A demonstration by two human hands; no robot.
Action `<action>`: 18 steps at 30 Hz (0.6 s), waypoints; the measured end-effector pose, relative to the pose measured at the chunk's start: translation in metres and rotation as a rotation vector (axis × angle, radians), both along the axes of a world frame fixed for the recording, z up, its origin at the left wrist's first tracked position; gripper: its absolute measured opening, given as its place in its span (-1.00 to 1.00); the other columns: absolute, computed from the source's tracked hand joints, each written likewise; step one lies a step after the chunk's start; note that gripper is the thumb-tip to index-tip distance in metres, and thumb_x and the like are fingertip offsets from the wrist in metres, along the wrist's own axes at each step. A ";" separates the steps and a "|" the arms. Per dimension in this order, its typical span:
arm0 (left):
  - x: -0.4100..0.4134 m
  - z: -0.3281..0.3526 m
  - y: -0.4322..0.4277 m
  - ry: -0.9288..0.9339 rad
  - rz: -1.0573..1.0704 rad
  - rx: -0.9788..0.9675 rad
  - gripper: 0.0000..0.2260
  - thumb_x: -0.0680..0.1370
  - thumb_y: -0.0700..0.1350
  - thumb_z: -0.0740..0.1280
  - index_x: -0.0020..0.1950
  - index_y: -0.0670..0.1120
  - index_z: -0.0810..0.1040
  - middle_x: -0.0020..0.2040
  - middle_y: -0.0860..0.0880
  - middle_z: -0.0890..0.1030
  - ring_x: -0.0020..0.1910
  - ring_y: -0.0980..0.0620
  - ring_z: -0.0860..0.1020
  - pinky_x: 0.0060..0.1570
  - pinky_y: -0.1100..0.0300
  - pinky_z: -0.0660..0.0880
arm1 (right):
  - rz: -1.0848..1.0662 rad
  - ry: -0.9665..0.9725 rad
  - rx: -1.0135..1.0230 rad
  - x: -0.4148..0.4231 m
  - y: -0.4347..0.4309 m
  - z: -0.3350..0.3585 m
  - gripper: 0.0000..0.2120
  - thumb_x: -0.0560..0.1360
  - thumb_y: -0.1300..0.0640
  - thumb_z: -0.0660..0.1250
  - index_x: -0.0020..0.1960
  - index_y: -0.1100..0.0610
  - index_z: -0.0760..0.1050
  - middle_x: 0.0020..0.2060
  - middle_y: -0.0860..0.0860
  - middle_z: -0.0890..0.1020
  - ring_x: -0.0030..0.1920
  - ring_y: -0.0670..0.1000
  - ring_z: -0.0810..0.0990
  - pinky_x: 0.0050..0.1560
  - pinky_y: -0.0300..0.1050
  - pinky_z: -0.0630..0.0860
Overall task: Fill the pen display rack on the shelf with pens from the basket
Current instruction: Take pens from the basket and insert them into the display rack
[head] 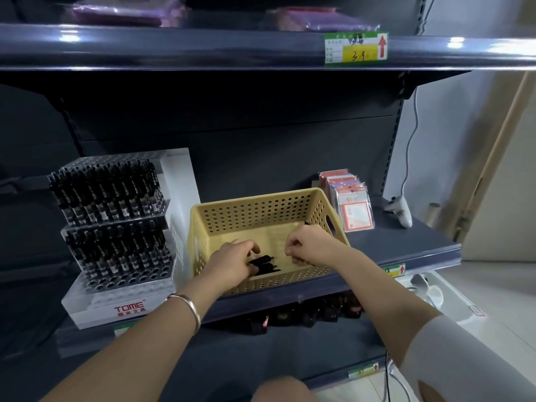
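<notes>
**Two hands reach into a yellow basket of pens on a shop shelf**

Seen from the person's own head, looking down at a dark grey shelf (406,239). A pale yellow plastic basket (261,216) with perforated walls stands in the middle of it, near the front edge. Both bare forearms stretch forward into the basket.

The left hand (232,258) is low inside, on the left half. Its fingers and thumb curl around a few black pens (265,264) that lie on the basket floor, their far ends sticking out to the right of the hand. A silver bracelet (188,307) circles the left wrist.

The right hand (307,243) is inside the right half of the basket, fingers curled downward. A dark sliver shows under its fingertips, but it is not possible to tell whether the hand holds anything.

Just left of the basket stands the pen display rack (116,227), clear plastic on a white base with "TOME" in red. Its two stepped tiers are packed with upright black pens; the nearest row of holes on the lower tier is empty.

To the right of the basket, further back, stands a row of wrapped red-and-white card packets (352,204). Further right lies a white controller (401,211) with a cable rising up the wall. On the edge of the shelf above is a green and yellow price label (356,49) with a red arrow.
</notes>
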State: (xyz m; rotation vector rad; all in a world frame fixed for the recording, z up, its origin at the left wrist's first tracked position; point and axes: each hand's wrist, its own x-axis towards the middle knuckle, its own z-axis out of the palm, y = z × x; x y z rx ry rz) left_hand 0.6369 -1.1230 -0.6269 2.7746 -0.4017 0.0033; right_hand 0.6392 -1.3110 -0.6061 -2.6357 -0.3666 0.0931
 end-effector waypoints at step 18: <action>0.028 -0.010 -0.003 0.216 -0.087 0.166 -0.46 0.51 -0.02 0.35 0.45 0.03 0.25 0.35 -0.05 0.35 0.33 -0.07 0.32 0.30 0.00 0.36 | -0.131 0.018 -0.054 0.032 0.017 -0.034 -0.78 0.55 0.19 0.23 0.17 0.10 0.54 0.10 0.08 0.59 -0.01 0.07 0.59 0.02 -0.08 0.55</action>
